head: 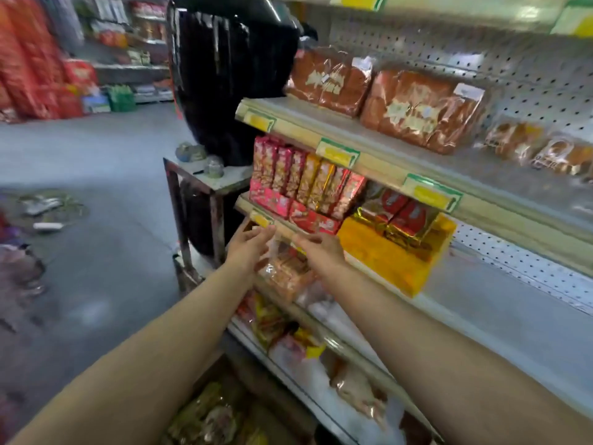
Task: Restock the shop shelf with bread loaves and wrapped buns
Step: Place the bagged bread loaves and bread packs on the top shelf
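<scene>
Where both bare forearms stretch toward the shelving unit, left hand and right hand flank a clear wrapped bun pack at the left end of a lower shelf, just under the front lip of the snack shelf. Left fingers straight and spread, touching the wrapper's left side; right fingers bent over its top right corner, though blur keeps a true grip from being told.

Below, at the bottom edge, crinkled bags in red, yellow and clear film, partly cut off and hard to make out.

Above the hands, upright red and gold snack boxes at the left front edge, beside a yellow display tray of red-and-gold packets; bare grey shelf to the right, open room along its front edge.

Higher, two bagged bread loaves side by side near the left end of the bread shelf, white printing blurred beyond reading; smaller bun packs toward the right edge, partly cut off. Yellow price tags in green frames along the shelf lips, unreadable.

Left of the unit, a black bag on a small stand. Beyond, open grey floor and red stacked goods at the far left corner, smeared.
</scene>
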`<state>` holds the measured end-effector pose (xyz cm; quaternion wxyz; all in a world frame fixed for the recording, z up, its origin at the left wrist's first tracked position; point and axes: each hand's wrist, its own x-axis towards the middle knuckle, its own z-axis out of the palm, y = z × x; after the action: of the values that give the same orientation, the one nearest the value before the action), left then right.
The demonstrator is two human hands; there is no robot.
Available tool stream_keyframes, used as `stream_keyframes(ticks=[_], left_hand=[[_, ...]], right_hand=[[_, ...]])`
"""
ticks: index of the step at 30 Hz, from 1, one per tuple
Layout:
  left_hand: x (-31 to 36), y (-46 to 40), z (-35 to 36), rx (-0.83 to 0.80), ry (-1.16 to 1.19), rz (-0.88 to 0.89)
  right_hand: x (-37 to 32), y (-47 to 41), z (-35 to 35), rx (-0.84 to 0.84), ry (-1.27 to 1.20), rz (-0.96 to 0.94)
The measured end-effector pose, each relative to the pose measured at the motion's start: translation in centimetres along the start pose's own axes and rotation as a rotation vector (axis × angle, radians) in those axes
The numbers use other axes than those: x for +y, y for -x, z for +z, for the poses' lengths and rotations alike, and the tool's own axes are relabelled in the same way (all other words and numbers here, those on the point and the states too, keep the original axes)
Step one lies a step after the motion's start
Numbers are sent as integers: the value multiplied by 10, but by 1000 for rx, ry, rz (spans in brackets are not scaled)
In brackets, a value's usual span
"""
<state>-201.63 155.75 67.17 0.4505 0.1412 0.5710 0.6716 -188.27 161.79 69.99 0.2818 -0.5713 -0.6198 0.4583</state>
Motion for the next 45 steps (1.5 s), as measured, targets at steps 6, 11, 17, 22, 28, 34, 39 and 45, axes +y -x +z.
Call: stream_keyframes(ticks=[6, 11, 17, 22, 28, 34, 39, 45], left_hand=[[-50, -13, -54, 96, -33, -143], [-90, -30, -101, 151, -150, -238], [-133, -60, -143, 202, -268, -401], [-186, -76, -173, 104, -302, -513], [-260, -95, -208, 135, -357, -616], [-307, -109, -211, 227, -380, -579], [-368, -124, -245, 260, -510, -601], [-449, -139, -293, 271, -530, -664]], right_hand=[[45, -3, 49, -143, -1, 95], [90, -4, 88, -173, -2, 212], [146, -7, 133, -156, 51, 393], [201, -7, 154, -210, 134, 452], [275, -7, 185, -274, 132, 619], [351, -15, 214, -268, 116, 672], [424, -14, 240, -252, 71, 791], [504, -15, 281, -239, -2, 926]])
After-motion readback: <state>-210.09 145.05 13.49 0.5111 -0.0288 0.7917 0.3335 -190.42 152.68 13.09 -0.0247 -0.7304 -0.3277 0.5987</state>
